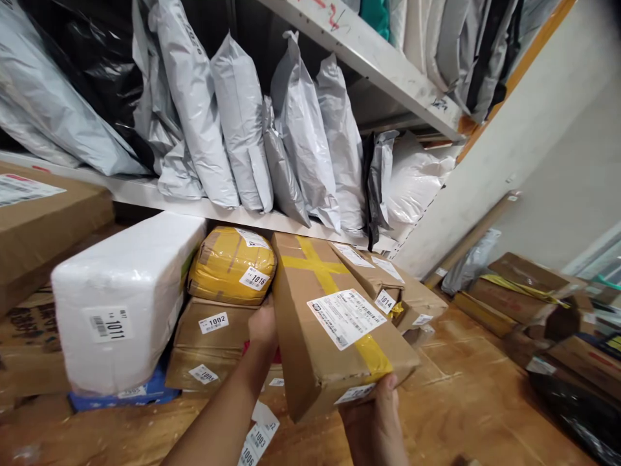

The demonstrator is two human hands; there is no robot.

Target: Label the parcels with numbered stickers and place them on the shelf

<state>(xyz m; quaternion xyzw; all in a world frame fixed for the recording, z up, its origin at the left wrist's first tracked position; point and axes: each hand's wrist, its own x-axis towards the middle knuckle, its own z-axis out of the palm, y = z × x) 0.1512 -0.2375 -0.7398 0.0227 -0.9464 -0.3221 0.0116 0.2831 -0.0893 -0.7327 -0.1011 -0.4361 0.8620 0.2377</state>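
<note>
A long cardboard box (pixel 295 323) with crossed yellow tape and a white shipping label (pixel 347 317) slants up toward the shelf. My right hand (pixel 373 414) grips its near end from below, with the thumb over the front edge by a small number sticker. Against the box's left side lies my left hand (pixel 263 327), closed on it, with most of its fingers hidden. Left of that hand, a yellow-taped parcel (pixel 233 265) marked 1016 rests on a cardboard box (pixel 213 327) marked 1002. Below my left forearm hangs a strip of number labels (pixel 259 433).
A white-wrapped parcel (pixel 121 310) marked 1011 stands at left, near a larger carton (pixel 53 226). Grey and white mailing bags (pixel 242 123) line the metal shelf (pixel 291 226) above. Box 1014 (pixel 373 278) sits on the right. Opened cartons (pixel 524 285) lie along the wall.
</note>
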